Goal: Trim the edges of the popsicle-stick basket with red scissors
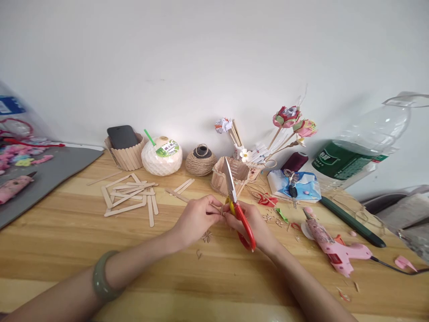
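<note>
My left hand (pixel 197 219) is closed in a pinch, its fingertips meeting those of my right hand. A flat wooden craft stick (pixel 177 195) juts out behind it, in line with the pinch; the rest is hidden by the fingers. In my right hand (pixel 250 221) are scissors (pixel 246 228) with red handles, blades pointing up and away from me. That hand's thumb and fingertips also pinch near the left fingertips, where a small bit of material is too small to make out. Just beyond the hands stands a small craft-stick basket (pixel 221 176).
Loose craft sticks (pixel 129 208) lie to the left. Along the wall stand a stick cup with a phone (pixel 121 137), a white coconut (pixel 162 163), twine (pixel 201 162) and paper flowers (pixel 286 117). At right are a pink glue gun (pixel 335 252), scraps and a large bottle (pixel 348 156).
</note>
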A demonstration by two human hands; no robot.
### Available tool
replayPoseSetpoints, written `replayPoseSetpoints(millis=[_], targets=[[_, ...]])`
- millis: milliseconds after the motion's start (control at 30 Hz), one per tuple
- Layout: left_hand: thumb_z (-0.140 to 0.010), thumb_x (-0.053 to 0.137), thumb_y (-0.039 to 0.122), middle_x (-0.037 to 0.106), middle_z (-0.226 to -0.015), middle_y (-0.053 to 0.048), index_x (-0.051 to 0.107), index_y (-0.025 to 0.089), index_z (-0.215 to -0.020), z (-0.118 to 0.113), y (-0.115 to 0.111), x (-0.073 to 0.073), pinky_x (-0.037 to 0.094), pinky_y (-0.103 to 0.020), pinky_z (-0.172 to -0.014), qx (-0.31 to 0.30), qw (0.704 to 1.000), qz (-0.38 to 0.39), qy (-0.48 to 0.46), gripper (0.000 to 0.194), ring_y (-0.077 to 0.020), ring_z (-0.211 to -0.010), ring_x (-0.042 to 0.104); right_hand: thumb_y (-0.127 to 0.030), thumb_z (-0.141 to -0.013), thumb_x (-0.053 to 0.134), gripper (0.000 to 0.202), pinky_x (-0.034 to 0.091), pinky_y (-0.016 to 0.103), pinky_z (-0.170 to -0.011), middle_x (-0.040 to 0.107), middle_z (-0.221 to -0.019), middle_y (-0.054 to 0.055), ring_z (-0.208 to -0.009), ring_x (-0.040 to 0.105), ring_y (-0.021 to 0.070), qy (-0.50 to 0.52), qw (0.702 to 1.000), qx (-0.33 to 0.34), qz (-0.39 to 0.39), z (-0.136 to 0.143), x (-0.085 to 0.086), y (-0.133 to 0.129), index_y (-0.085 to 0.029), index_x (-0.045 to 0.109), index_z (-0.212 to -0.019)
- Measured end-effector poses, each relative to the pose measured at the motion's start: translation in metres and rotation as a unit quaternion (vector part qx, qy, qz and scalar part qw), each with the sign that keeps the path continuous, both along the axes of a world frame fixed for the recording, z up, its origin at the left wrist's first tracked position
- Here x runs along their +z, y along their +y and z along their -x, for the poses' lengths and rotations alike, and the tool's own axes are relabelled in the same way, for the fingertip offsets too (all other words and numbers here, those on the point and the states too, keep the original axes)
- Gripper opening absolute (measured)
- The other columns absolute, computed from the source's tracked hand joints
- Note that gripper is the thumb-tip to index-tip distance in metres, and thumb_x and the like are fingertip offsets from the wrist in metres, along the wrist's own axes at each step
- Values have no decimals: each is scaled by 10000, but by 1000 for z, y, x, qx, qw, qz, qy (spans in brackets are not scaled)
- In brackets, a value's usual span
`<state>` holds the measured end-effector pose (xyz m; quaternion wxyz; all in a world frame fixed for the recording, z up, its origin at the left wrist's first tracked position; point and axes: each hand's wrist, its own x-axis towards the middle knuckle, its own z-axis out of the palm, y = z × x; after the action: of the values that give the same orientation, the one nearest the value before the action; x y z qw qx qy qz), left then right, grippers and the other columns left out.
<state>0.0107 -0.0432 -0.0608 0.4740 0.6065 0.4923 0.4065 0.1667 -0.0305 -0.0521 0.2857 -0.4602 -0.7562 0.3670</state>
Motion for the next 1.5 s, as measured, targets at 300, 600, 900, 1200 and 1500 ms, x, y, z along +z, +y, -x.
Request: replayPoseSetpoints(millis=[300, 600, 900, 1200, 1500], targets=[[-696, 545, 80, 723, -744, -31, 562, 170, -809, 5, 1, -4, 485, -271, -650, -17, 999, -9, 26, 146, -180, -705, 670, -180, -699, 500, 68, 346, 196, -450, 467, -552, -34, -491, 413, 105, -22, 1000, -12, -16, 2, -6, 2, -170, 508, -632], [-740, 498, 83, 729, -745, -18, 555, 188, -809, 0, -3, -3, 476, -260, -671, -10, 993, -53, 105, 138, -165, -700, 671, -174, -711, 456, 85, 342, 223, -488, 456, -552, -29, -488, 393, 116, -69, 996, -21, -54, 5, -10, -1, -195, 430, -633], [-755, 506, 73, 732, -822, -2, 546, 198, -805, -3, -5, -7, 493, -256, -705, -17, 988, -104, 116, 140, -156, -763, 678, -184, -713, 455, 76, 343, 230, -498, 464, -554, -22, -493, 404, 124, -64, 995, -25, -69, 3, -16, 1, -201, 415, -651], [-727, 594, 152, 731, -748, -18, 573, 175, -833, 3, 2, 0, 513, -255, -640, -6, 999, -37, 21, 111, -172, -708, 684, -176, -712, 440, 59, 360, 183, -455, 459, -569, -34, -483, 401, 95, -15, 999, 3, -47, 0, -3, -1, -178, 494, -688], [-758, 524, 63, 735, -831, -18, 569, 191, -879, 2, 1, -15, 532, -268, -698, 7, 966, -180, 183, 182, -168, -756, 690, -193, -708, 484, 91, 351, 210, -488, 486, -543, -22, -489, 428, 119, -77, 992, -57, -82, 5, -13, -1, -192, 446, -625]])
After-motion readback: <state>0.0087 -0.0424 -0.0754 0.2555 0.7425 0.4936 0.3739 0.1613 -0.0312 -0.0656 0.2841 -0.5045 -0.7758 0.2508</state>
